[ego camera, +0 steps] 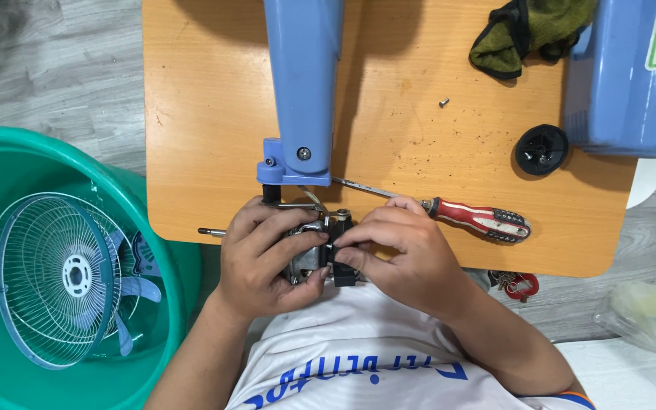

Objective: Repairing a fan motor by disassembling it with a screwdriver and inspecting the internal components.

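Had both hands on the fan motor (320, 247) at the table's (206, 114) near edge: left hand (263, 258) wrapped around its side, right hand (404, 254) pinching the black part on it. Blue fan neck (303, 83) ran up toward the far edge. Red-handled screwdriver (476, 218) lay just right of my right hand, black knob (541, 149) and a loose screw (443, 102) further back.

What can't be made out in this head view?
- Fan motor: mostly covered by the left hand and right hand; which part the fingers pinch is unclear.
- Screwdriver: part of its shaft is hidden behind the right hand.
- Blue fan stand: cut off by the top edge.
- Blue housing: cut off by the top and right edges.
- Small screw: too small to tell its type.
- Fan blades: partly hidden behind the grille in the green tub.
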